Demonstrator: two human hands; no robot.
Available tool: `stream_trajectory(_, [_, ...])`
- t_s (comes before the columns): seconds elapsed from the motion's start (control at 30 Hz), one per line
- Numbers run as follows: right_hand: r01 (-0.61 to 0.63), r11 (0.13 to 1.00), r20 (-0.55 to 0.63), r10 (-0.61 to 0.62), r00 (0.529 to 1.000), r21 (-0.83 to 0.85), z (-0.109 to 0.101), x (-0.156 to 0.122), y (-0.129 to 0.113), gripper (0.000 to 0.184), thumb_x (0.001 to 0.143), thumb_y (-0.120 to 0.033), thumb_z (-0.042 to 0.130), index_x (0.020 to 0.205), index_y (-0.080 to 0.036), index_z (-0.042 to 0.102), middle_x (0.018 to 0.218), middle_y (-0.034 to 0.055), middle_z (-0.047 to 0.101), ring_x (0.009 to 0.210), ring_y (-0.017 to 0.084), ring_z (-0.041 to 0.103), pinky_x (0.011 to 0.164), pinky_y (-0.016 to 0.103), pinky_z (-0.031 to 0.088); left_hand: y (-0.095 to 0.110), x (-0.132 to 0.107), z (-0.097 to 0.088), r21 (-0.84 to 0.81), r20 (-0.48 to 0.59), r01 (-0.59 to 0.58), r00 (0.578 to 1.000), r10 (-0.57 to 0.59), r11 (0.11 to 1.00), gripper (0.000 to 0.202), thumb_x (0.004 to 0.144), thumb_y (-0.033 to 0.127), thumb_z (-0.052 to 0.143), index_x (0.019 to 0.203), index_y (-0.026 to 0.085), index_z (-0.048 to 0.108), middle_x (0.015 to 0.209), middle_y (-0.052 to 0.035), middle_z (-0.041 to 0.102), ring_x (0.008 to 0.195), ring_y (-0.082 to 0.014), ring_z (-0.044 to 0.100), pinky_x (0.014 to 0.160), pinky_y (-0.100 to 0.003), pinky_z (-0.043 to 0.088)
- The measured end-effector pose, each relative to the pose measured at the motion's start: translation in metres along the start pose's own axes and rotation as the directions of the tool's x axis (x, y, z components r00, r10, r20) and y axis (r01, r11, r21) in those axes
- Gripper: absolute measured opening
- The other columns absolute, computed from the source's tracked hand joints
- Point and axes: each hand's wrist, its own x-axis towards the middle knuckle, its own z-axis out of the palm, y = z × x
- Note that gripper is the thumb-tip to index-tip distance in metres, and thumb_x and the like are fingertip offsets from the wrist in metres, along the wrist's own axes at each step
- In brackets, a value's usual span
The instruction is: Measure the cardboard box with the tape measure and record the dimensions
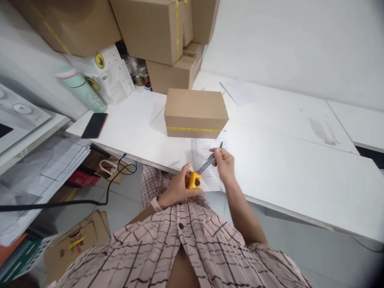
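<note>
My left hand [179,187] is wrapped round a yellow tape measure [194,181] at the front edge of the white table. From its case a short length of grey blade [206,164] slants up to the right. My right hand [225,164] pinches the far end of that blade and also holds a dark pen [221,145], whose tip sticks up past the fingers. Under both hands lies a printed sheet of paper [207,147]. Just beyond it sits a closed cardboard box [196,105] with a yellow measuring strip along its front.
Larger cardboard boxes [147,30] are stacked at the back left. A phone [94,125], a mint green bottle [82,90] and white avocado-print boxes [115,76] stand or lie at left. A black cable [108,188] hangs beside the table. Another paper [240,91] lies near the wall.
</note>
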Motion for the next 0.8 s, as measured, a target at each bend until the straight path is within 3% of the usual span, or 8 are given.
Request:
stream_trajectory(0.07, [-0.037,0.998,0.158,0.046,0.986,-0.059,0.016,-0.022,0.016,0.043,0.086,-0.062,0.059,0.087,-0.020,0.070,0.065,-0.0003,0.064,0.050,0.011,0.051,0.049,0.026,0.042,-0.001,0.005,-0.001,0.030,-0.098,-0.014,0.995,0.017,0.999,0.103,0.069,0.046,0.082,0.153,0.026,0.024,0.124,-0.0095,0.058,0.091,-0.0202,0.064,0.083,-0.037,0.052])
stream_trajectory(0.13, [-0.006,0.985,0.213,0.043,0.976,-0.170,0.022,-0.031,0.026,0.041,0.089,-0.059,0.055,0.089,-0.020,0.069,0.072,0.0019,0.067,0.058,0.014,0.056,0.056,0.028,0.045,0.000,0.012,-0.008,0.089,-0.169,-0.021,0.985,0.036,0.996,0.100,0.070,0.046,0.081,0.151,0.025,0.027,0.124,-0.0095,0.059,0.091,-0.0207,0.065,0.083,-0.038,0.053])
stream_trajectory(0.23, [-0.001,0.887,0.012,0.008,1.000,-0.462,0.010,-0.019,0.034,0.039,0.094,-0.056,0.047,0.086,-0.020,0.064,0.074,0.0031,0.066,0.067,0.018,0.059,0.066,0.031,0.044,0.002,0.025,-0.026,0.216,-0.270,-0.007,0.961,0.066,0.976,0.093,0.073,0.047,0.079,0.149,0.025,0.030,0.126,-0.0101,0.060,0.095,-0.0233,0.067,0.080,-0.038,0.055])
stream_trajectory(0.33, [-0.146,0.677,-0.157,0.045,0.987,-0.721,-0.010,0.009,0.038,0.036,0.094,-0.054,0.046,0.098,-0.021,0.058,0.080,0.0044,0.067,0.076,0.022,0.061,0.072,0.033,0.042,0.000,0.043,-0.047,0.401,-0.355,0.040,0.928,0.115,0.915,0.086,0.077,0.043,0.077,0.147,0.023,0.031,0.131,-0.0126,0.058,0.109,-0.0286,0.064,0.084,-0.041,0.055])
stream_trajectory(0.47, [-0.205,0.441,-0.136,0.183,0.974,-0.874,-0.017,0.033,0.040,0.044,0.090,-0.055,0.054,0.117,-0.020,0.050,0.098,0.0108,0.070,0.092,0.029,0.063,0.076,0.036,0.043,-0.009,0.074,-0.068,0.632,-0.370,0.121,0.915,0.162,0.765,0.077,0.080,0.033,0.074,0.145,0.019,0.036,0.130,-0.0150,0.059,0.118,-0.0339,0.058,0.091,-0.045,0.051])
stream_trajectory(0.6, [-0.131,0.328,-0.050,0.246,0.968,-0.935,-0.012,0.039,0.039,0.034,0.094,-0.033,0.049,0.123,-0.018,0.050,0.106,0.0157,0.070,0.095,0.030,0.064,0.079,0.038,0.044,-0.024,0.100,-0.078,0.729,-0.338,0.147,0.926,0.166,0.669,0.069,0.083,0.029,0.069,0.145,0.016,0.040,0.126,-0.0166,0.060,0.115,-0.0353,0.057,0.093,-0.047,0.049])
stream_trajectory(0.7, [-0.104,0.375,-0.013,0.238,0.971,-0.921,-0.017,0.040,0.040,0.034,0.090,-0.019,0.042,0.122,-0.016,0.054,0.103,0.0160,0.070,0.095,0.029,0.065,0.083,0.040,0.045,-0.031,0.107,-0.077,0.752,-0.331,0.114,0.917,0.222,0.649,0.055,0.086,0.026,0.064,0.138,0.015,0.048,0.135,-0.0177,0.057,0.124,-0.0373,0.051,0.100,-0.052,0.044])
stream_trajectory(0.8, [-0.141,0.695,0.005,0.203,0.979,-0.705,-0.030,0.034,0.043,0.030,0.089,-0.024,0.044,0.109,-0.016,0.063,0.090,0.0110,0.072,0.089,0.026,0.067,0.084,0.040,0.049,-0.036,0.097,-0.061,0.750,-0.352,0.025,0.861,0.367,0.661,0.042,0.089,0.023,0.058,0.130,0.014,0.055,0.144,-0.0174,0.051,0.136,-0.0367,0.042,0.113,-0.057,0.032])
